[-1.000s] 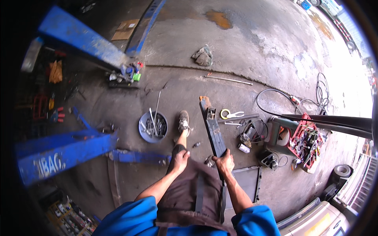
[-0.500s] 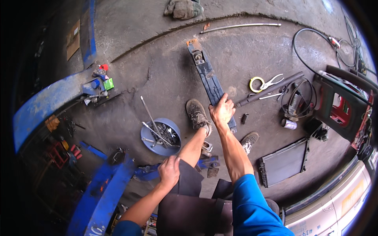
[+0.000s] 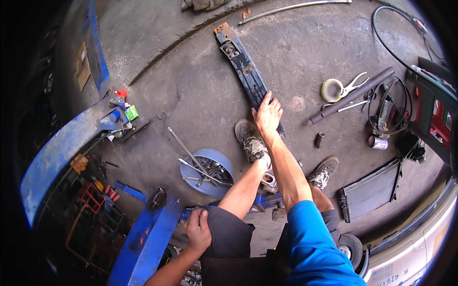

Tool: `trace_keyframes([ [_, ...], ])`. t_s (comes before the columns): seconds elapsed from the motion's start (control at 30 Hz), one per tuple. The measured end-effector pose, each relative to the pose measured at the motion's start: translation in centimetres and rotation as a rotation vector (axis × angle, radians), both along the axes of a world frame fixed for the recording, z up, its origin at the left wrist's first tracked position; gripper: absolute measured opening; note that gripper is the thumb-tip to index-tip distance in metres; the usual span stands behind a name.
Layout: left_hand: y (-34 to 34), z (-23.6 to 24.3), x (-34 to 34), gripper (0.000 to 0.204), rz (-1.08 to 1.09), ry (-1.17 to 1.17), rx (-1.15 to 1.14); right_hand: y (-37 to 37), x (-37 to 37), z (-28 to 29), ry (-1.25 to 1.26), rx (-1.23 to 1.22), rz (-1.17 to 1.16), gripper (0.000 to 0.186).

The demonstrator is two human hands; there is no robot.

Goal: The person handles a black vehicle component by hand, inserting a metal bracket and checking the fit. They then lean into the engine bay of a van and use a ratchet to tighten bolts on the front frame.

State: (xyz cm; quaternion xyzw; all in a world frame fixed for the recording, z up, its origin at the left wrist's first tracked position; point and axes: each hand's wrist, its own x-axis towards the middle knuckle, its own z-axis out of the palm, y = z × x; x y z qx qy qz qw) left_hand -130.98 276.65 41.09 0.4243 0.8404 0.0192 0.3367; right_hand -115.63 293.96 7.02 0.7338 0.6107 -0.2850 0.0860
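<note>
A long dark metal beam (image 3: 248, 71) with a rusty orange far end and a bolted fitting lies on the floor ahead of me, slanting. My right hand (image 3: 268, 114) grips its near end from above, thumb to the left; the underside of the grip is hidden. My left hand (image 3: 198, 229) rests on my left knee, holding nothing, fingers lying over the dark shorts. My left shoe (image 3: 249, 138) stands close to the beam's left side. Left of it is a grey-blue bowl (image 3: 202, 188) with metal tools and small parts.
Right of the beam lie a tape roll (image 3: 331, 89), pliers (image 3: 355, 85), a dark tube (image 3: 350, 97) and a socket-like cylinder (image 3: 319, 139). A radiator-like panel (image 3: 372, 190) lies near a pale vehicle part (image 3: 415, 252). Blue lift arms (image 3: 62, 148) stand at left. A thin rod (image 3: 296, 10) lies beyond.
My view has shifted. The beam, with my right hand still on it, has moved slightly left and away from me. My left hand stays on my knee.
</note>
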Motion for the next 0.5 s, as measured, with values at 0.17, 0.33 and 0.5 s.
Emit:
trace_keyframes([
  [0.17,-0.7,0.9,3.1,0.016,-0.007,0.003,-0.001,-1.7,4.3,3.8,0.067,0.018,0.163,0.058],
  [0.33,-2.0,0.9,6.1,0.02,-0.154,0.087,-0.015,-7.3,14.6,11.2,0.073,-0.125,0.107,0.037],
  [0.5,0.0,2.2,9.7,0.023,-0.444,0.125,-0.003,-17.1,29.3,24.6,-0.06,-0.247,-0.107,0.03],
])
